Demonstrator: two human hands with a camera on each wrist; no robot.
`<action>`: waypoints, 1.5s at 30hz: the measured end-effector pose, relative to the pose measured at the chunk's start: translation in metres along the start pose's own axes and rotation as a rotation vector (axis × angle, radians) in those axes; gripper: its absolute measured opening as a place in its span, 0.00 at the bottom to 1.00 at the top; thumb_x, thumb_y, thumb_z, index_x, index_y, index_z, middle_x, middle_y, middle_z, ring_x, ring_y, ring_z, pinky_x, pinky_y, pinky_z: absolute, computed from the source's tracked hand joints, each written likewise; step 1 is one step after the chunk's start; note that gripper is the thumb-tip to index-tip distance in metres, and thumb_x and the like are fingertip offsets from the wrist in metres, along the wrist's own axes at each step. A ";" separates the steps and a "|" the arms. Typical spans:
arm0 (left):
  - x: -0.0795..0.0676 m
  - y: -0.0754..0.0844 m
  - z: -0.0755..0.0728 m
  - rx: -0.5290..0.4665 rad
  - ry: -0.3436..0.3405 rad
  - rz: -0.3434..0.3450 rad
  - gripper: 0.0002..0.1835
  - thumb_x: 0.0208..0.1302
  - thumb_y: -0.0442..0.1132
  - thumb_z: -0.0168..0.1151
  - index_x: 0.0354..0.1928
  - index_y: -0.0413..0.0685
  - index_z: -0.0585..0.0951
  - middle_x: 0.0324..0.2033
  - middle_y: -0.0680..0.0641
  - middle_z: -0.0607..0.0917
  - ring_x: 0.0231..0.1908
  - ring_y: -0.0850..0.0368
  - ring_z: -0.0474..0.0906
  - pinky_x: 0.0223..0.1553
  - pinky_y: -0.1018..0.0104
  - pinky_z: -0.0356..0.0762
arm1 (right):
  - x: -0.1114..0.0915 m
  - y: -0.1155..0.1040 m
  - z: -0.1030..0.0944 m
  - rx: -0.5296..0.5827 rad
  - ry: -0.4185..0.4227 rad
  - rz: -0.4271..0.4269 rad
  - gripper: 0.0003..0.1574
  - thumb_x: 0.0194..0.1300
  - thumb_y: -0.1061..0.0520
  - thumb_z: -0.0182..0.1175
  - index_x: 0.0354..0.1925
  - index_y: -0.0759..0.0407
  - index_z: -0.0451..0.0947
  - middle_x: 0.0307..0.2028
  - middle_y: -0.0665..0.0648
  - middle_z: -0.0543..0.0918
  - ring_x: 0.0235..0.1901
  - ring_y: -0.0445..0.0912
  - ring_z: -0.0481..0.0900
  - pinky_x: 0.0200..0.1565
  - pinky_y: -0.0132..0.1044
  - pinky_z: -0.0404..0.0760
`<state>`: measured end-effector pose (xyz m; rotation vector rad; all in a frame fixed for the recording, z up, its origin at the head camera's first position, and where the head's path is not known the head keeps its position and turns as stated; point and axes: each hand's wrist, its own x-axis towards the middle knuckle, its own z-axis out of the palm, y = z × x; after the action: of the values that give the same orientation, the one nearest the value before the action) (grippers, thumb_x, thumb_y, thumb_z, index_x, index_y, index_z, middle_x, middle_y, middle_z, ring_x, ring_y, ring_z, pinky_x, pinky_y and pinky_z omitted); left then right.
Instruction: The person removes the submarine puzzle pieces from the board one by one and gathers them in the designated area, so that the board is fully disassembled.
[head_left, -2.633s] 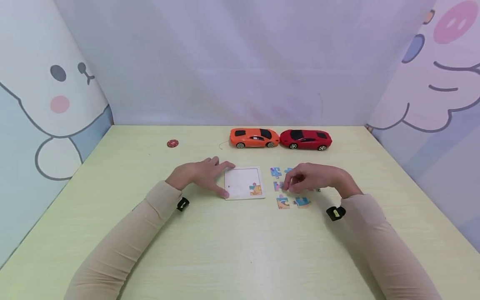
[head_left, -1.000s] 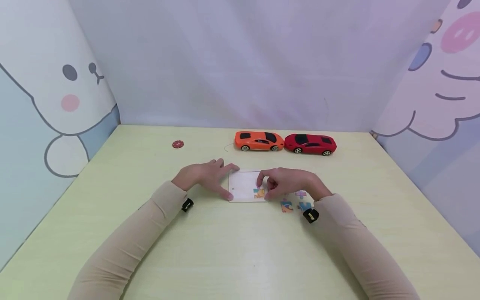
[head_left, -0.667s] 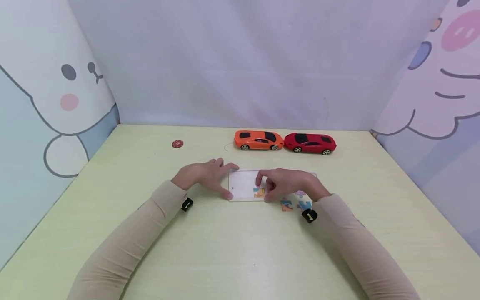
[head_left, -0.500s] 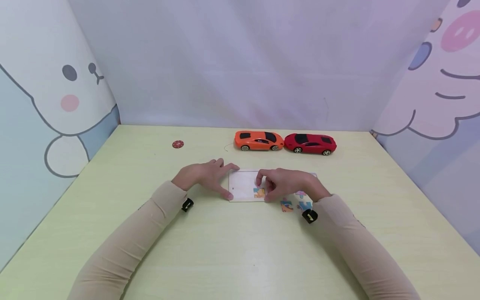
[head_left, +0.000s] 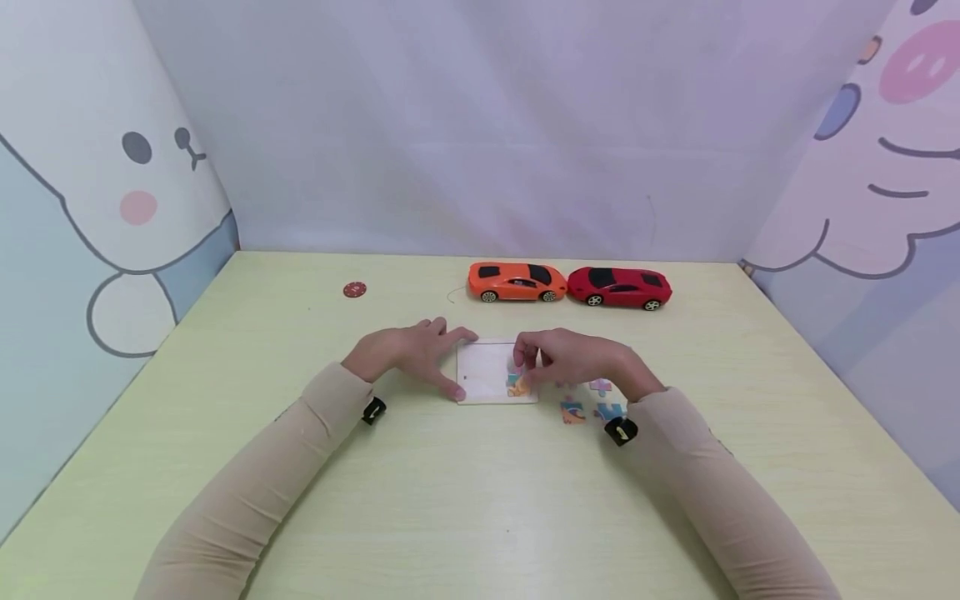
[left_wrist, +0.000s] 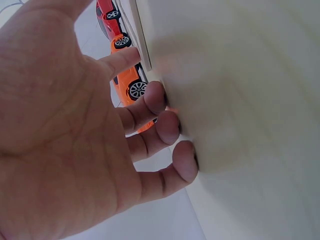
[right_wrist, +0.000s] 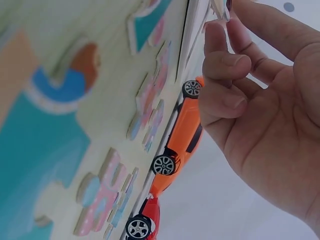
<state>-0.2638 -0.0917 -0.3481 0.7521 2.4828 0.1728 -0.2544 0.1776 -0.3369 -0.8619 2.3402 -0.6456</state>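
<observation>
A white square puzzle tray lies flat on the table between both hands. My left hand rests at its left side, thumb at the lower left corner and index finger at the upper left corner. In the left wrist view the other fingers touch the tabletop. My right hand is over the tray's right side. Its thumb and index finger pinch a small puzzle piece, seen edge-on in the right wrist view. A blue and orange patch of puzzle shows beneath those fingertips in the tray's lower right.
Several loose puzzle pieces, among them a blue one and a blue-orange one, lie right of the tray, partly under my right wrist. Behind stand an orange toy car and a red toy car. A red chip lies back left.
My right hand has moved left from the loose pieces to the tray. In the last half second its thumb has come up from the tray's lower right edge toward the piece. My left hand stays.
</observation>
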 end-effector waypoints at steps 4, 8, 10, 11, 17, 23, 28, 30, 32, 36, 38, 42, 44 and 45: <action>0.000 0.000 0.001 0.002 0.004 0.007 0.54 0.54 0.72 0.66 0.78 0.66 0.52 0.63 0.41 0.64 0.63 0.44 0.62 0.61 0.41 0.66 | 0.001 0.000 0.000 -0.009 0.005 -0.002 0.09 0.69 0.56 0.64 0.45 0.52 0.74 0.37 0.51 0.78 0.38 0.46 0.75 0.39 0.38 0.75; 0.000 0.000 0.001 0.007 0.010 0.008 0.54 0.53 0.73 0.66 0.78 0.66 0.53 0.63 0.41 0.64 0.63 0.44 0.62 0.60 0.41 0.67 | 0.002 0.001 0.001 -0.008 0.015 -0.006 0.10 0.69 0.57 0.65 0.45 0.52 0.74 0.38 0.51 0.78 0.39 0.47 0.76 0.39 0.39 0.76; 0.000 -0.001 0.001 0.009 0.013 0.005 0.54 0.53 0.73 0.65 0.77 0.66 0.53 0.63 0.41 0.65 0.62 0.44 0.63 0.60 0.41 0.68 | 0.002 0.000 0.001 -0.004 0.019 -0.011 0.10 0.68 0.57 0.65 0.45 0.53 0.74 0.38 0.51 0.78 0.39 0.47 0.76 0.39 0.39 0.76; 0.000 -0.001 0.001 0.010 0.013 0.005 0.54 0.53 0.73 0.65 0.77 0.66 0.53 0.63 0.41 0.65 0.62 0.44 0.63 0.60 0.41 0.68 | 0.002 0.000 0.001 0.002 0.017 -0.016 0.10 0.68 0.57 0.65 0.45 0.54 0.73 0.38 0.51 0.78 0.39 0.48 0.76 0.39 0.39 0.76; 0.001 -0.001 0.003 0.007 0.008 0.004 0.54 0.53 0.73 0.65 0.78 0.66 0.52 0.64 0.40 0.64 0.63 0.44 0.63 0.60 0.40 0.67 | 0.003 0.000 0.002 0.020 -0.004 -0.034 0.11 0.69 0.59 0.64 0.47 0.55 0.73 0.37 0.51 0.78 0.38 0.46 0.75 0.39 0.38 0.76; 0.001 -0.002 0.004 0.006 0.005 0.008 0.55 0.52 0.74 0.65 0.78 0.66 0.53 0.63 0.40 0.64 0.62 0.44 0.63 0.60 0.41 0.67 | -0.002 -0.001 0.000 -0.008 0.010 -0.020 0.09 0.69 0.58 0.64 0.46 0.52 0.75 0.38 0.50 0.79 0.38 0.46 0.76 0.40 0.39 0.77; 0.002 -0.002 0.003 0.011 0.006 0.009 0.55 0.52 0.74 0.65 0.78 0.66 0.53 0.63 0.40 0.65 0.63 0.44 0.63 0.60 0.40 0.67 | -0.007 0.000 -0.005 -0.011 0.029 -0.035 0.08 0.70 0.58 0.63 0.46 0.52 0.76 0.37 0.50 0.80 0.37 0.47 0.77 0.39 0.40 0.78; 0.003 -0.003 0.003 0.014 0.005 0.011 0.55 0.53 0.74 0.65 0.78 0.66 0.53 0.64 0.40 0.64 0.63 0.43 0.63 0.60 0.40 0.67 | -0.009 0.002 -0.007 -0.001 0.031 -0.037 0.07 0.71 0.58 0.62 0.46 0.52 0.76 0.37 0.50 0.80 0.36 0.47 0.78 0.38 0.40 0.78; 0.004 -0.004 0.004 0.010 0.002 0.011 0.55 0.53 0.74 0.65 0.78 0.66 0.53 0.64 0.40 0.64 0.64 0.43 0.62 0.61 0.39 0.66 | -0.011 0.003 -0.007 -0.001 0.036 -0.042 0.07 0.71 0.57 0.62 0.46 0.52 0.76 0.37 0.50 0.80 0.36 0.47 0.78 0.38 0.41 0.78; 0.005 -0.003 0.005 0.000 -0.001 0.016 0.54 0.54 0.73 0.65 0.78 0.67 0.53 0.65 0.40 0.64 0.65 0.43 0.61 0.61 0.39 0.65 | -0.017 0.004 -0.010 -0.009 0.049 -0.054 0.07 0.71 0.57 0.62 0.46 0.52 0.76 0.37 0.49 0.81 0.36 0.46 0.79 0.40 0.41 0.79; 0.003 -0.002 0.006 -0.003 -0.002 0.017 0.53 0.54 0.72 0.65 0.78 0.66 0.53 0.65 0.40 0.64 0.65 0.43 0.61 0.61 0.39 0.66 | -0.020 0.005 -0.011 -0.010 0.057 -0.062 0.07 0.71 0.57 0.62 0.46 0.53 0.76 0.37 0.49 0.81 0.37 0.47 0.79 0.41 0.41 0.79; 0.000 -0.001 0.005 -0.005 0.002 0.018 0.53 0.55 0.71 0.66 0.78 0.66 0.53 0.65 0.39 0.63 0.65 0.43 0.61 0.61 0.39 0.66 | -0.026 0.010 -0.014 -0.018 0.069 -0.066 0.06 0.71 0.57 0.62 0.45 0.53 0.76 0.36 0.49 0.81 0.35 0.46 0.79 0.41 0.41 0.78; -0.001 -0.001 0.004 -0.004 0.008 0.017 0.53 0.55 0.71 0.66 0.78 0.66 0.53 0.66 0.39 0.63 0.65 0.43 0.61 0.61 0.39 0.66 | -0.028 0.012 -0.015 -0.021 0.071 -0.064 0.06 0.71 0.57 0.62 0.45 0.52 0.76 0.35 0.49 0.81 0.35 0.46 0.78 0.40 0.41 0.78; -0.002 -0.001 0.003 -0.003 0.010 0.015 0.53 0.55 0.71 0.66 0.78 0.66 0.53 0.66 0.39 0.63 0.65 0.43 0.61 0.61 0.39 0.65 | -0.029 0.013 -0.015 -0.023 0.072 -0.061 0.06 0.71 0.56 0.62 0.45 0.52 0.76 0.35 0.49 0.81 0.35 0.46 0.78 0.40 0.40 0.78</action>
<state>-0.2612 -0.0940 -0.3498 0.7709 2.4864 0.1869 -0.2513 0.2107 -0.3239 -0.9380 2.3975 -0.6864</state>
